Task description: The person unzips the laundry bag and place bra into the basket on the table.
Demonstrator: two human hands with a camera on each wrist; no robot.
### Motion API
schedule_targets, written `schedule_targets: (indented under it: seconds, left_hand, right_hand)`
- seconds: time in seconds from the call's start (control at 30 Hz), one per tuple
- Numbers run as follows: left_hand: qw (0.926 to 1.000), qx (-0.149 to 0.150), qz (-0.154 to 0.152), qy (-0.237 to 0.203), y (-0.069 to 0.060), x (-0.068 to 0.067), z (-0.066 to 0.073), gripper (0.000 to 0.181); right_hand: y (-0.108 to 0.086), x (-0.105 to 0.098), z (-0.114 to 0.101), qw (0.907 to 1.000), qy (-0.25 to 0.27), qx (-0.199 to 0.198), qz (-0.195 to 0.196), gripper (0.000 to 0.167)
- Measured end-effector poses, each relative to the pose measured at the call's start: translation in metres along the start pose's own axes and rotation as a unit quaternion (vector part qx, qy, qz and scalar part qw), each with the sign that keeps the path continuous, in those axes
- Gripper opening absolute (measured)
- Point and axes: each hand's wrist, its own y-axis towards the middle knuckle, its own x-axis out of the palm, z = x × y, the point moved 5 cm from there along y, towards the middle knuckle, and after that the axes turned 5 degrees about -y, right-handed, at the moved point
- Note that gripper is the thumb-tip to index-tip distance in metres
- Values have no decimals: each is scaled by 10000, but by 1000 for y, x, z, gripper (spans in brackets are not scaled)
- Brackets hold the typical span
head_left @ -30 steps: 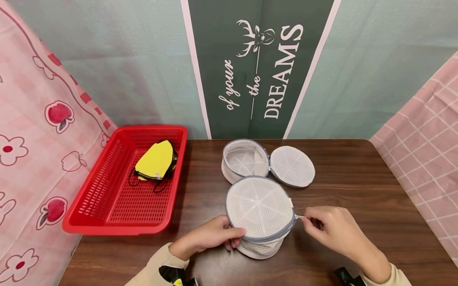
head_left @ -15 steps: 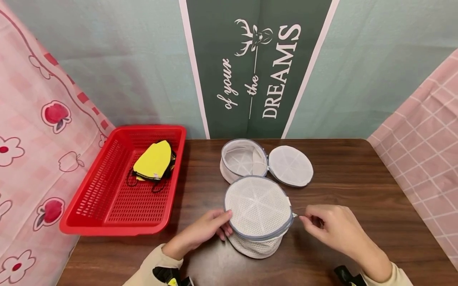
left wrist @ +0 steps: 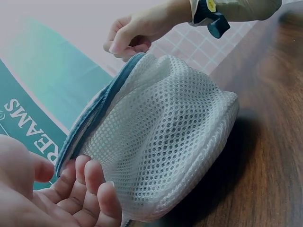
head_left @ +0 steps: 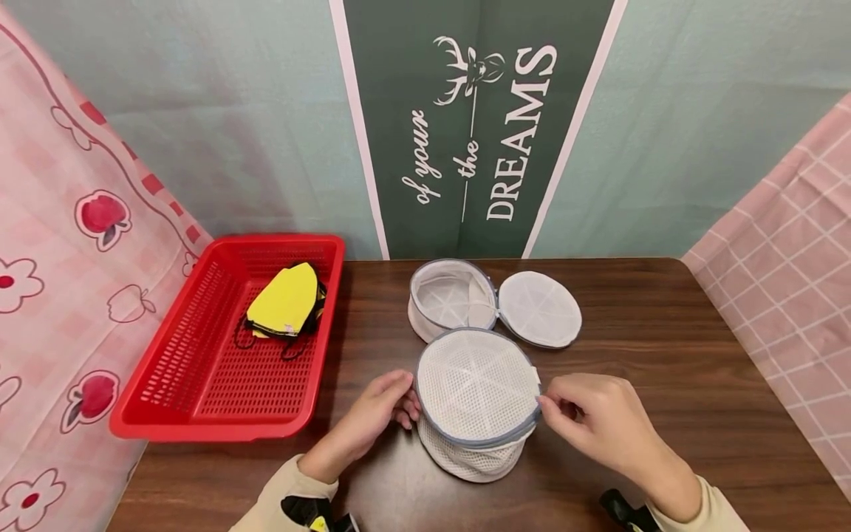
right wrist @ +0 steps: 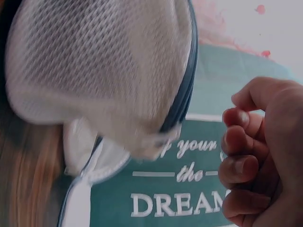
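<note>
A white mesh laundry bag [head_left: 479, 384] with a grey-blue zip rim stands on the table, its round lid facing up and a fold in its side. At the bag's left, my left hand [head_left: 379, 410] has its loosely bent fingertips [left wrist: 94, 175] against the mesh, and its thumb is by the rim. My right hand [head_left: 598, 414] is at the right of the rim with fingers curled in. In the right wrist view, the right fingers [right wrist: 241, 168] show nothing between them and a gap from the zip rim [right wrist: 187, 90].
Behind stands a second mesh bag [head_left: 425, 325], unzipped, its lid [head_left: 540, 309] laid out to the right. A red basket [head_left: 126, 414] on the left holds a yellow cloth item [head_left: 286, 299] with black cords. Curtains hang around the wooden table [head_left: 665, 332].
The left thumb has slid off the lid to the bag's left side. My right hand was pinching a white zip cord, came away from it, and has moved left to the rim.
</note>
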Motion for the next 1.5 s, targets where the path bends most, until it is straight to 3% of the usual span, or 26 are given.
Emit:
schedule_targets:
  seconds: [0.13, 0.33, 0.83, 1.17, 1.5]
  left_hand:
    - [9999, -2, -110, 11, 0, 1, 0, 23]
    - [9996, -183, -234, 28, 2, 4, -4, 25]
    - [9986, -29, -512, 131, 1, 8, 1, 34]
    - [9972, -74, -714, 193, 1, 9, -1, 20]
    - [9955, 47, -909, 254, 1, 13, -1, 14]
  right_hand:
    - [8, 5, -9, 10000, -17, -14, -23, 30]
    - [15, 16, -20, 9991, -120, 59, -396, 28]
    - [25, 41, -54, 9941, -415, -184, -980, 33]
    - [22, 54, -60, 9925, -390, -247, -1136, 37]
    - [18, 63, -61, 9884, -586, -67, -1399, 43]
